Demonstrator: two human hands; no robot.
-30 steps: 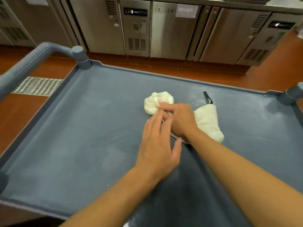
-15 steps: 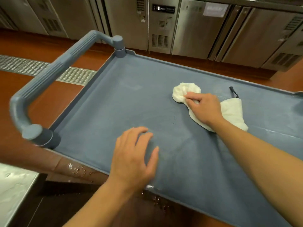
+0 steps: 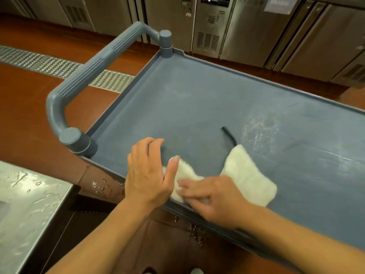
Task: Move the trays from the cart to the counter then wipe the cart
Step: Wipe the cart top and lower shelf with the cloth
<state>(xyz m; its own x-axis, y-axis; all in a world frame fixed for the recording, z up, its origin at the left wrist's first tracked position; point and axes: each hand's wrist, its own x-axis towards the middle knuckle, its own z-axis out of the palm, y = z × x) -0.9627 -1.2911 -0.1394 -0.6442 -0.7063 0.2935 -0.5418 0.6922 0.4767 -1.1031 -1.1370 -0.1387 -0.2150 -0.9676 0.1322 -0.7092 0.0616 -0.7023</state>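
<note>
The grey cart top (image 3: 197,99) holds no trays. A white cloth (image 3: 248,175) with a black hanging loop (image 3: 229,135) lies on it near the front rim. My right hand (image 3: 213,198) presses flat on the cloth's left part, fingers stretched out to the left. Beside it, my left hand (image 3: 148,171) rests on the cart surface with loosely bent fingers, its thumb against the cloth's left end. Part of the cloth is hidden under my right hand.
The cart's grey handle (image 3: 94,64) arches off its left end. A wet steel counter (image 3: 23,204) sits at the lower left. Stainless cabinets (image 3: 246,26) line the back, and a floor drain grate (image 3: 49,64) crosses the red floor. Wet streaks (image 3: 260,129) mark the cart.
My right hand has dragged the cloth from the cart's middle toward the front rim. My left hand now touches the cloth's end. The view has shifted left.
</note>
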